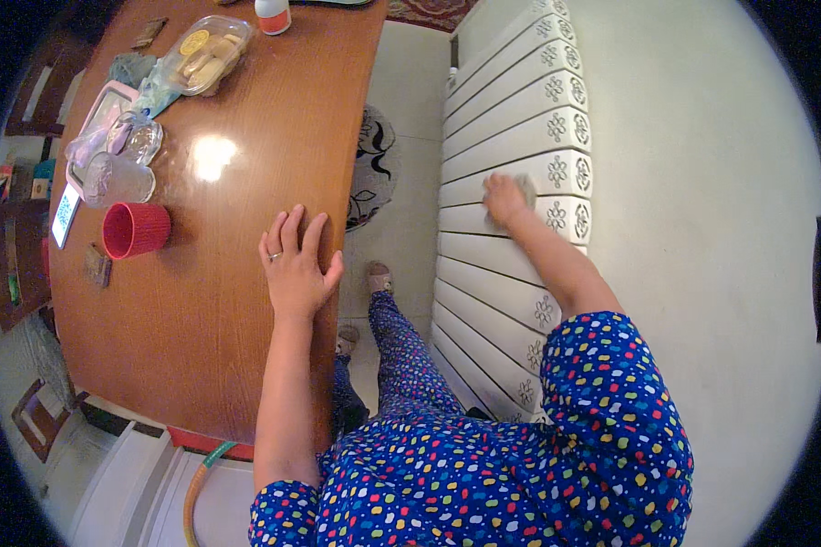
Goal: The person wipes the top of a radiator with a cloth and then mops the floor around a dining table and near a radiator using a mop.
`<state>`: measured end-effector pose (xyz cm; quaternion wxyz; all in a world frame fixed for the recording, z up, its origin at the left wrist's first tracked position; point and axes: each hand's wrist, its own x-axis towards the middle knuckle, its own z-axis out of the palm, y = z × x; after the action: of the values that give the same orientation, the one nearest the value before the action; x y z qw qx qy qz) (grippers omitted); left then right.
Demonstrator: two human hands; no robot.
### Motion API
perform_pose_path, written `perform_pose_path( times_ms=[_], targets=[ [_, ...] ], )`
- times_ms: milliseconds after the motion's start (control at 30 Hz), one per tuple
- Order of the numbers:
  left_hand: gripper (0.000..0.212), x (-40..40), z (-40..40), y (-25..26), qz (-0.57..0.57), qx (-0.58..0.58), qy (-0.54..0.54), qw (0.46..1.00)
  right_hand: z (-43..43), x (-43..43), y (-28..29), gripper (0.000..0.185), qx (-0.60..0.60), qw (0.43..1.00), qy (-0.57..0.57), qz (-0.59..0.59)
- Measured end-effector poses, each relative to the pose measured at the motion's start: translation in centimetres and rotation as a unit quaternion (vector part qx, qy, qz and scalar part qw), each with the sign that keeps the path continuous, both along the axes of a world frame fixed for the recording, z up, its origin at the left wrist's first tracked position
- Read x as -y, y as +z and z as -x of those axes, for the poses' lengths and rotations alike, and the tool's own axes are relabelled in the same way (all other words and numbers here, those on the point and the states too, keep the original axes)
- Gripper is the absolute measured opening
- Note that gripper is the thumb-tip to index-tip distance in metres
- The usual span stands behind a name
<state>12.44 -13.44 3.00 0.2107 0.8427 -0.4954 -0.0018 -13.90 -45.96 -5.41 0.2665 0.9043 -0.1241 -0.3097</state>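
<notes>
My left hand (298, 267) lies palm down near the right edge of the wooden table (246, 342), its fingers spread and a ring on one of them. To the right of the table, my right hand (506, 198) presses a greyish cloth (527, 191) against the front of a white radiator (499, 260) with flower patterns along its upper part. The hand covers much of the cloth. A red ribbed cup (137, 230) stands to the left of my left hand.
Glassware (119, 179), a pink-rimmed tray (75, 167), a phone (66, 215), a clear box of pastries (206, 55) and a white bottle (273, 16) are on the table. A round patterned mat (376, 167) lies on the floor between table and radiator.
</notes>
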Motion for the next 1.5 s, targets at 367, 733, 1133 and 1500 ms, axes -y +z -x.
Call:
perform_pose_path(
  times_ms=[367,733,1133,1500],
  targets=[
    [0.053,-1.1,-1.2,0.2,-0.031,-0.018,0.030,0.999,-2.4,-3.0,-1.2,0.027,-0.040,0.983,-0.090,-0.154],
    [0.053,-0.1,-1.1,0.4,-0.021,-0.033,0.026,0.999,-5.3,6.1,-1.8,0.023,0.113,0.967,-0.226,-0.008],
    [0.053,0.3,-1.2,0.3,-0.050,-0.042,0.039,0.997,-13.1,17.0,0.9,0.029,0.069,0.991,-0.051,0.108],
    [0.052,-0.4,-0.9,0.5,-0.036,-0.049,0.041,0.997,1.0,-9.2,-8.9,0.019,-0.146,0.980,-0.025,-0.131]
  ],
)
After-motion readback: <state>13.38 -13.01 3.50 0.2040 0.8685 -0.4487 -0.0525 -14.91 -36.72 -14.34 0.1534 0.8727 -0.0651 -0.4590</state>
